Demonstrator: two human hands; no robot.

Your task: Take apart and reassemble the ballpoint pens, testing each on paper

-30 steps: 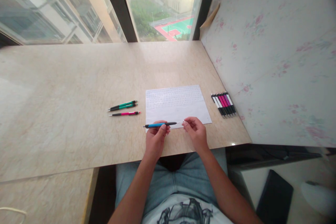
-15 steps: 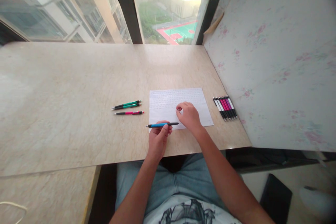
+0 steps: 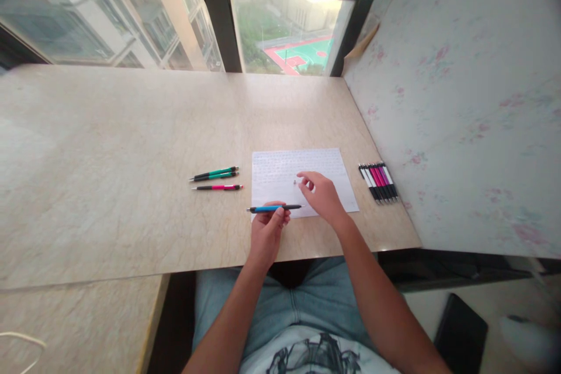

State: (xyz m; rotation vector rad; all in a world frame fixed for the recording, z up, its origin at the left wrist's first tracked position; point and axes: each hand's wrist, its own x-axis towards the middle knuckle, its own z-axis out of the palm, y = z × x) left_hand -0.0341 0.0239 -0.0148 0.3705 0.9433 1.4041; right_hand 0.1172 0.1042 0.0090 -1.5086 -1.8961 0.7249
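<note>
My left hand [image 3: 266,235] grips a blue and black pen [image 3: 268,208] between thumb and fingers, held level above the near edge of a sheet of paper [image 3: 274,181] with rows of writing. A thin tip sticks out of the pen's right end. Over the sheet hovers my right hand [image 3: 322,196], thumb and fingers apart, with nothing visible between them. By its fingertips a tiny dark piece [image 3: 295,182] rests on the paper; it is too small to name.
Left of the sheet lie two green pens [image 3: 214,174] and a pink pen [image 3: 219,187]. A row of several white, pink and purple pens [image 3: 378,182] lies to the right, near the flowered wall [image 3: 464,111]. Windows [image 3: 291,29] stand behind the marble-look tabletop [image 3: 131,146].
My right hand's fingers have spread and shifted slightly right, and the tiny dark piece now shows on the paper. My left hand still holds the blue pen.
</note>
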